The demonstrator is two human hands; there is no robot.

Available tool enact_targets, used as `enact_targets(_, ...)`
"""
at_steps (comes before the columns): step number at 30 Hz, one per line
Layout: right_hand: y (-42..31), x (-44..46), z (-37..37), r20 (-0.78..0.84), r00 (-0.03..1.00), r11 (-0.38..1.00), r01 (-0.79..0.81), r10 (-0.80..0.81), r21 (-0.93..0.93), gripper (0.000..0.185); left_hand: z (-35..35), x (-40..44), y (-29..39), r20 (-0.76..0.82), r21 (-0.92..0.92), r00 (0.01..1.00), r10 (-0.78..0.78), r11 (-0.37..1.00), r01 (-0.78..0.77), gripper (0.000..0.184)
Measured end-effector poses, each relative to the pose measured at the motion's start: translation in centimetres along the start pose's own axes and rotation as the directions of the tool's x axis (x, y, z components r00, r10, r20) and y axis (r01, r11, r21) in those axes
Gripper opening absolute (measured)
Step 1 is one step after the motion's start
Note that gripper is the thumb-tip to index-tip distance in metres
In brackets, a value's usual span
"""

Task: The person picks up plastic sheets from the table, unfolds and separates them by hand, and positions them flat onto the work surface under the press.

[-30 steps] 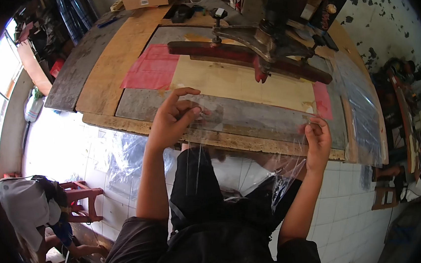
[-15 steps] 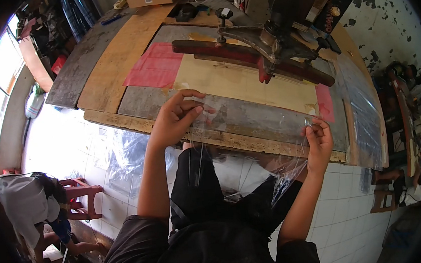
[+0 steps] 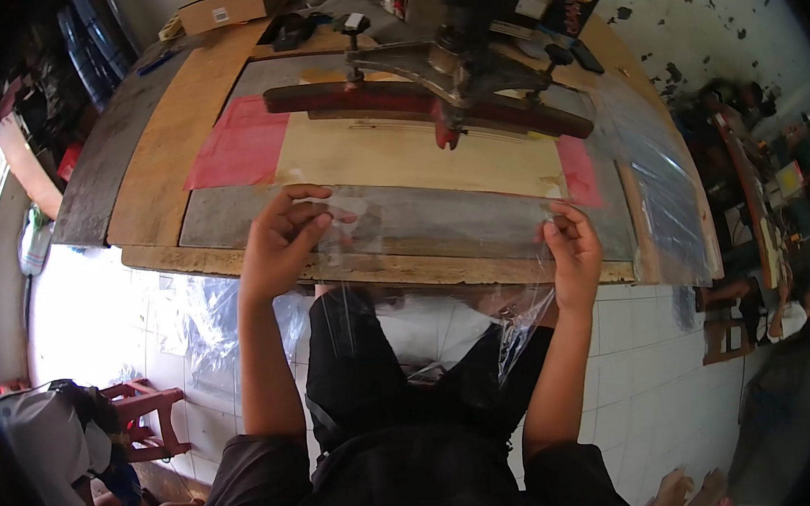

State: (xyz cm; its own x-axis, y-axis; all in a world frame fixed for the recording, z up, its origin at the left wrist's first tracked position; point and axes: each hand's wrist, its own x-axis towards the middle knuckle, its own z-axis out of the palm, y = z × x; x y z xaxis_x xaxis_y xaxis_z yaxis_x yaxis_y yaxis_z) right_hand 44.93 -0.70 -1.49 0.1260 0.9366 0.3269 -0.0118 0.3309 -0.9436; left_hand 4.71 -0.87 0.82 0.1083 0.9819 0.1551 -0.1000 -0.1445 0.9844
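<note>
A sheet of clear plastic film hangs between my two hands over the front edge of the worktable, its folds falling toward my lap. My left hand pinches the film's left end between thumb and fingers. At the right end, my right hand grips it with bent fingers. Beyond them a cream-yellow sheet lies on the table plate, with pink-red pieces at its ends. Above the sheet stands a press with a long dark-red bar. The film's exact outline is hard to see.
A cardboard box sits at the back left. More clear plastic lies on the table's right side and on the floor at left. A red stool and a person are at lower left; another person is at right.
The view has shifted, so the table, press and both hands appear further left. Both hands keep hold of the film. Feet now show at the lower right.
</note>
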Motion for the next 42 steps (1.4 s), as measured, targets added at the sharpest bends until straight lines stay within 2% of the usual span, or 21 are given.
enact_targets(5, -0.6, 0.0, -0.3, 0.042, 0.999, 0.999, 0.026, -0.024, -0.047, 0.031, -0.1, 0.1, 0.0, 0.018, -0.001, 0.999, 0.036, 0.999, -0.036, 0.028)
enact_targets(8, -1.8, 0.4, -0.8, 0.135, 0.991, 0.994, 0.018, -0.003, -0.111, 0.032, -0.2, 0.1, -0.1, 0.008, 0.0, 1.0, 0.011, 1.0, -0.011, 0.027)
enact_targets(10, -3.7, 0.9, -1.0, 0.272, 0.959, 0.885, 0.19, -0.075, -0.425, 0.03, -0.3, 0.1, -0.2, 0.014, 0.026, 0.999, 0.038, 0.999, -0.038, 0.026)
enact_targets(11, -4.2, 1.1, -1.2, 0.273, 0.959, 0.884, 0.191, -0.076, -0.426, 0.03, -0.3, 0.1, -0.4, 0.014, 0.024, 0.999, 0.04, 0.999, -0.04, 0.026)
enact_targets(13, -5.3, 1.8, -1.7, 0.426, 0.894, 0.805, 0.352, -0.137, -0.478, 0.024, -0.3, 0.2, -0.6, 0.016, 0.017, 0.998, 0.054, 0.998, -0.054, 0.027)
enact_targets(14, -5.8, 2.1, -2.1, 0.425, 0.895, 0.803, 0.352, -0.138, -0.481, 0.024, -0.2, 0.2, -0.4, 0.019, 0.015, 0.998, 0.055, 0.998, -0.055, 0.027)
enact_targets(16, -6.9, 2.6, -2.5, 0.523, 0.848, 0.912, 0.148, 0.082, -0.383, 0.021, 0.1, 0.1, 0.3, 0.015, 0.011, 1.0, 0.004, 1.0, -0.005, 0.027)
enact_targets(17, -7.5, 3.1, -2.5, 0.519, 0.851, 0.912, 0.147, 0.08, -0.383, 0.021, 0.1, 0.1, 0.2, 0.019, 0.013, 1.0, 0.005, 1.0, -0.006, 0.027)
enact_targets(19, -8.8, 4.1, -2.3, 0.604, 0.767, 0.821, 0.191, 0.217, -0.538, 0.021, -0.2, 0.2, -0.4, 0.007, 0.02, 0.999, 0.031, 0.999, -0.031, 0.027)
enact_targets(20, -9.2, 4.5, -2.2, 0.6, 0.771, 0.821, 0.19, 0.215, -0.538, 0.021, -0.2, 0.2, -0.3, 0.012, 0.021, 0.999, 0.033, 0.999, -0.033, 0.027)
enact_targets(22, -9.9, 5.2, -2.1, 0.645, 0.716, 0.737, 0.281, 0.266, -0.615, 0.019, -0.1, 0.1, -0.1, 0.007, 0.036, 0.999, 0.038, 0.999, -0.038, 0.027)
enact_targets(23, -10.1, 5.2, -2.2, 0.642, 0.719, 0.736, 0.28, 0.265, -0.617, 0.019, -0.1, 0.1, -0.1, 0.011, 0.036, 0.999, 0.04, 0.999, -0.041, 0.027)
enact_targets(25, -10.4, 5.3, -2.2, 0.728, 0.68, 0.777, 0.41, 0.089, -0.478, 0.015, -0.1, 0.0, -0.1, -0.026, 0.058, 0.999, 0.039, 0.998, -0.038, 0.027)
enact_targets(29, -9.9, 4.9, -2.8, 0.723, 0.689, 0.874, 0.327, 0.038, -0.358, 0.009, -0.4, -0.1, -0.3, -0.021, 0.058, 0.999, 0.048, 0.997, -0.047, 0.027)
enact_targets(31, -8.8, 4.2, -2.8, 0.541, 0.837, 0.976, 0.046, 0.078, -0.211, 0.006, -0.4, 0.0, -0.8, -0.023, 0.03, 0.997, 0.074, 0.997, -0.073, 0.026)
enact_targets(32, -8.7, 3.9, -2.7, 0.539, 0.838, 0.976, 0.044, 0.079, -0.212, 0.006, -0.5, 0.1, -0.8, -0.021, 0.03, 0.997, 0.072, 0.997, -0.072, 0.026)
enact_targets(34, -8.6, 3.3, -2.2, 0.432, 0.895, 0.992, -0.071, 0.11, -0.105, 0.008, -0.6, 0.1, -0.9, -0.01, 0.042, 0.995, 0.099, 0.994, -0.099, 0.026)
enact_targets(37, -8.9, 2.8, -1.5, 0.36, 0.929, 0.987, -0.034, 0.088, -0.155, 0.009, -0.6, 0.0, -0.7, -0.011, 0.039, 0.996, 0.09, 0.995, -0.09, 0.026)
enact_targets(42, -9.5, 2.4, -1.0, 0.292, 0.946, 0.975, -0.078, 0.138, -0.206, 0.012, -0.3, -0.1, -0.1, -0.01, 0.043, 0.998, 0.067, 0.997, -0.066, 0.026)
